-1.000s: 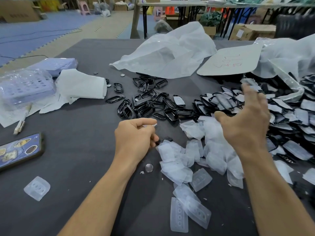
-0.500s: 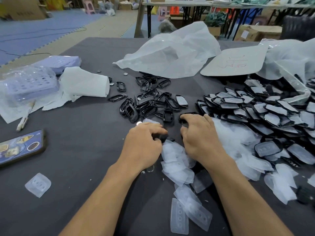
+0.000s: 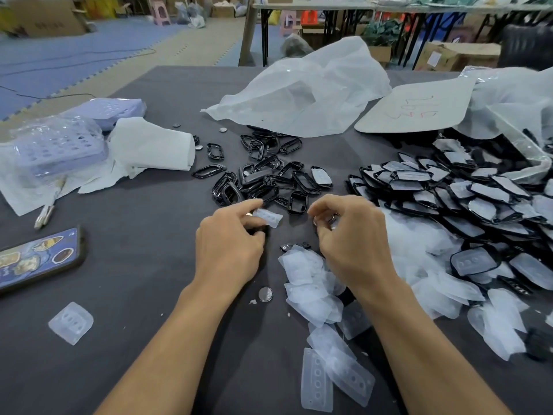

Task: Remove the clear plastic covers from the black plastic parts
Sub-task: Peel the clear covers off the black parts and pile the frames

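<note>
My left hand [image 3: 230, 244] pinches a clear plastic cover [image 3: 268, 218] between thumb and forefinger, just above the dark table. A hand's width to the right, my right hand [image 3: 350, 238] has its fingers curled round a small black part [image 3: 331, 218], mostly hidden by the fingers. Bare black frames [image 3: 263, 175] lie in a heap beyond both hands. A large pile of black parts with covers on them [image 3: 454, 193] spreads to the right. Loose clear covers [image 3: 311, 283] lie under and around my right wrist.
A phone [image 3: 39, 259] lies at the left, with a stray clear cover [image 3: 71, 322] nearer me. A coin cell [image 3: 265, 294] sits between my wrists. A white plastic bag [image 3: 299, 94], a card sheet [image 3: 416, 109], white paper [image 3: 149, 148] and a wrapped purple tray [image 3: 57, 145] lie further back.
My right hand came back from the right pile to the middle and met the left. The hands have since parted, the clear cover staying in my left fingers.
</note>
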### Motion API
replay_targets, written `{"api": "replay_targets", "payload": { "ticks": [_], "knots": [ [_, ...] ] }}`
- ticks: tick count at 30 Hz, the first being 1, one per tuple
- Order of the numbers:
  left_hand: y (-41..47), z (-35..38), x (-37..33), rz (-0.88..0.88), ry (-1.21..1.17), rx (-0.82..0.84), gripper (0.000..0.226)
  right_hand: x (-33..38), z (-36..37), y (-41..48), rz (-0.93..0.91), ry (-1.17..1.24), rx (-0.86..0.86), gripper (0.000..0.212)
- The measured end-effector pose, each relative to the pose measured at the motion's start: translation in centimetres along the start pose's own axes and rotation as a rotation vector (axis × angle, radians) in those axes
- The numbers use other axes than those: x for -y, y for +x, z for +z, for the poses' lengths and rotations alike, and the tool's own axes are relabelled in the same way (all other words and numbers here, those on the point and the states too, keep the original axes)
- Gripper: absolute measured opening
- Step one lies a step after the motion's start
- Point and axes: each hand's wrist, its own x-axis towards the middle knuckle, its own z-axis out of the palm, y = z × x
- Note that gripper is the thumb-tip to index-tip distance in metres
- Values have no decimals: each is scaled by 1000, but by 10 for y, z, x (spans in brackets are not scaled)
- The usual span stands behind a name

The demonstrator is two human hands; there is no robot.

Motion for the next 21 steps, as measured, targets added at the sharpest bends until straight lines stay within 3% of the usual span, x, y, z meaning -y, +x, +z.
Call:
{"api": "replay_targets", "payload": {
  "ticks": [4,7,11,15,19,21],
  "knots": [
    [3,0,4,-4,-219,-26,65,-3,2,0,88,-269,172,44],
    [8,2,4,-117,-438,-7,65,-3,4,1,60,-270,160,25],
    [10,4,7,-176,-637,8,59,5,8,-2,22,-79,117,14],
    [10,3,7,-116,-692,4,52,22,9,-8,152,323,80,17],
    [2,3,0,82,-562,14,41,30,8,-10,218,509,97,8],
    [-2,6,-1,145,-473,6,40,28,10,-10,274,608,114,17]
  ]
}}
